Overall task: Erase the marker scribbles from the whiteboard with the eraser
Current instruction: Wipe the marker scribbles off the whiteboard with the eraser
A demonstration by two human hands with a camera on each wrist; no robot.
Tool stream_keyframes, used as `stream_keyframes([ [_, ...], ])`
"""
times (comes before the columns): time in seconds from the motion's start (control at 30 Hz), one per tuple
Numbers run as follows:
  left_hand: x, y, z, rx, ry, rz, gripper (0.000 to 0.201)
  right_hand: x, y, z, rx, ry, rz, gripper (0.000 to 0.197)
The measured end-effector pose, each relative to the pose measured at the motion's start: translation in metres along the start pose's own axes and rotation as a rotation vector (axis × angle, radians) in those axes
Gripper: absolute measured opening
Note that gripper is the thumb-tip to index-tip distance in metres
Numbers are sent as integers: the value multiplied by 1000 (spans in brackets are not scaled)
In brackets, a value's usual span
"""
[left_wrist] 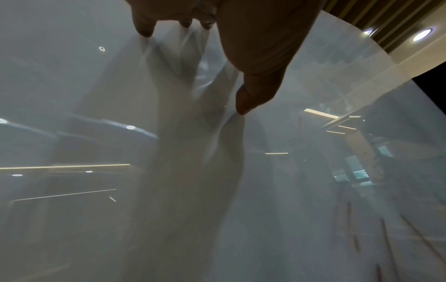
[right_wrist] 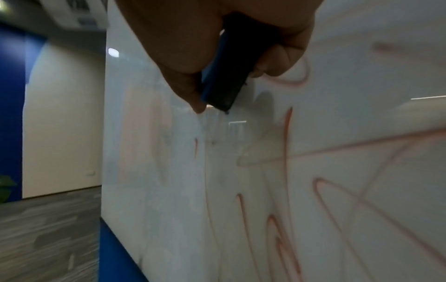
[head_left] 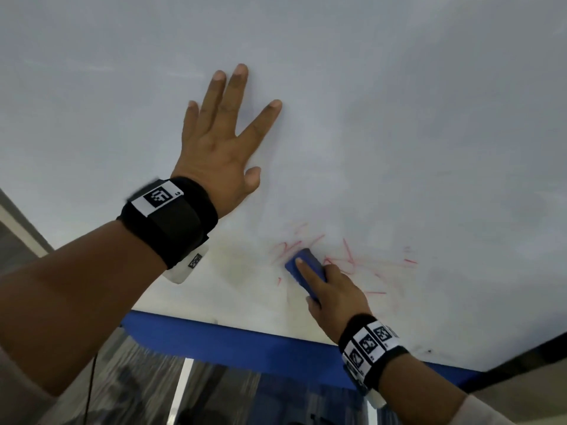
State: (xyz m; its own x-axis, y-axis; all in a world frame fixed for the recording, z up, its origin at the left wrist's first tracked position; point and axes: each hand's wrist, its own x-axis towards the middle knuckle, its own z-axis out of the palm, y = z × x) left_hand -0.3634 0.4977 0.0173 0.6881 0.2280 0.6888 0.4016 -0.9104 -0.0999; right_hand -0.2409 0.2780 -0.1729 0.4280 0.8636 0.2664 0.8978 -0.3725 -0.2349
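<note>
A white whiteboard (head_left: 399, 118) fills the head view. Red marker scribbles (head_left: 362, 262) lie on its lower middle, partly smeared; the right wrist view shows the scribbles (right_wrist: 337, 190) as long red loops. My right hand (head_left: 331, 289) grips a blue eraser (head_left: 302, 271) and holds it against the board at the scribbles' left part, index finger along its back. In the right wrist view the eraser (right_wrist: 224, 76) sits between thumb and fingers. My left hand (head_left: 221, 139) lies flat on the board above and to the left, fingers spread; its fingertips (left_wrist: 243, 106) touch the glossy surface.
A blue band (head_left: 230, 335) runs under the board's lower edge. Below it lies grey patterned floor (head_left: 138, 378). The right wrist view shows the board's left edge (right_wrist: 105, 133), a cream wall and a blue wall beyond it.
</note>
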Motion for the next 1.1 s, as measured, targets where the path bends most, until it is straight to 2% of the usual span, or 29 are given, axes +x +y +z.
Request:
stream_keyframes([
  [0.07, -2, -5, 0, 0, 11, 10, 95, 11, -3, -9, 3, 50, 1, 99],
  [0.17, -5, -9, 2, -11, 9, 7, 94, 43, -11, -51, 62, 351, 25, 91],
  [0.23, -7, -11, 5, -18, 41, 13, 93, 55, -17, -61, 87, 438, 110, 91],
  [0.3, -10, -14, 8, -24, 50, 17, 93, 49, -23, -44, 100, 337, 128, 92],
  [0.4, -15, -17, 13, -28, 58, 20, 94, 14, -17, 16, 8, 38, 15, 101],
  [0.47, -20, -21, 16, -23, 66, 33, 93, 7, -13, 26, -29, -49, 20, 105],
  [0.5, -22, -23, 18, -19, 72, 35, 93, 13, -16, 19, -16, -11, 34, 102],
  [0.57, -27, -25, 21, -19, 62, 32, 94, 31, -26, -5, 43, 186, 61, 92],
  [0.63, -31, -26, 24, -24, 60, 23, 94, 49, -35, -25, 106, 369, 121, 91],
  [0.67, -33, -26, 25, -26, 65, 19, 94, 54, -37, -26, 126, 404, 153, 91],
  [0.73, -35, -26, 28, -29, 67, 16, 94, 52, -43, -9, 115, 325, 134, 92],
  [0.83, -39, -27, 31, -22, 69, 9, 94, 16, -32, 53, -21, 15, 24, 104],
  [0.9, -43, -28, 33, -23, 59, 4, 93, 3, -23, 67, -70, -94, 46, 113],
  [0.97, -46, -29, 35, -31, 61, 5, 93, 13, -29, 54, -57, -12, 58, 106],
  [1.07, -50, -29, 36, -43, 54, -6, 94, 39, -42, 13, 45, 311, 44, 87],
  [1.1, -50, -28, 36, -44, 50, -14, 94, 45, -44, 5, 71, 367, 79, 86],
])
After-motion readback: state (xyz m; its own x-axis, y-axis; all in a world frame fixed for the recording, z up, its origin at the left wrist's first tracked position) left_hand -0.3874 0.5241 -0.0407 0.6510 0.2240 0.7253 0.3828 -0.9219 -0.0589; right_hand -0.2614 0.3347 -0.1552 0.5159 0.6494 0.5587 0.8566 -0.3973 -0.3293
